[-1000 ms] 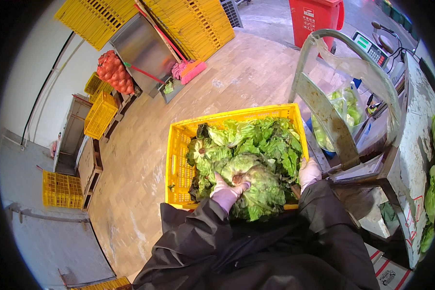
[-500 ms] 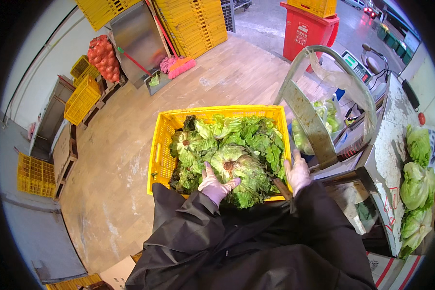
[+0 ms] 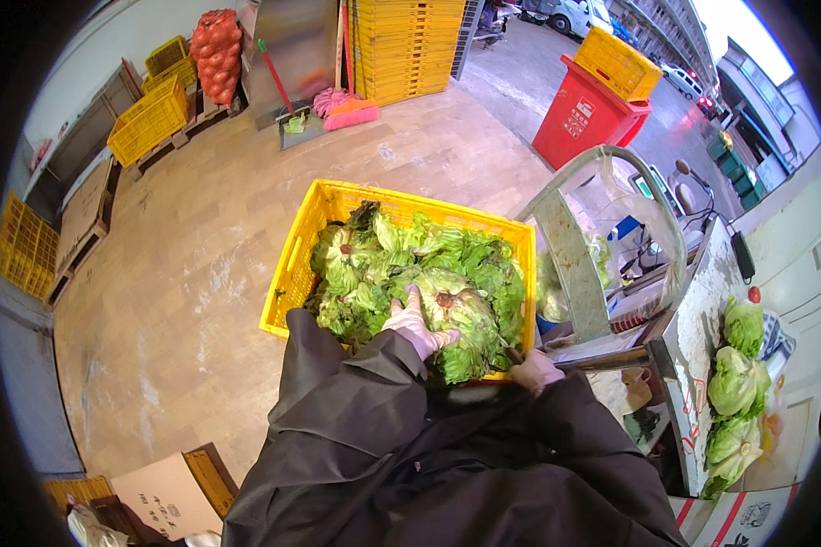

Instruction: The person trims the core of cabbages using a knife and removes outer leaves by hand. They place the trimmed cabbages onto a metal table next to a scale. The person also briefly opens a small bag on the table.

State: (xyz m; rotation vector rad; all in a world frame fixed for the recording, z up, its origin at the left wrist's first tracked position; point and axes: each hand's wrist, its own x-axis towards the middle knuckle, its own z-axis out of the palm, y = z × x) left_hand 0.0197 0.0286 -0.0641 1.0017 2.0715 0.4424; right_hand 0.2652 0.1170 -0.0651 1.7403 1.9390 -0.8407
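Plainly, one spread left hand touches one lettuce; right hand curled, hold unclear.

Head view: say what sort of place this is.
Probably a vegetable sorting or selling area open to a street: a yellow crate of leafy heads, stacked yellow crates and a bulging red sack.

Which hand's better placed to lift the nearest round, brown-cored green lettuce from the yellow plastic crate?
Probably the left hand: it lies spread on that lettuce. The right hand is apart from it, at the near right corner of the crate.
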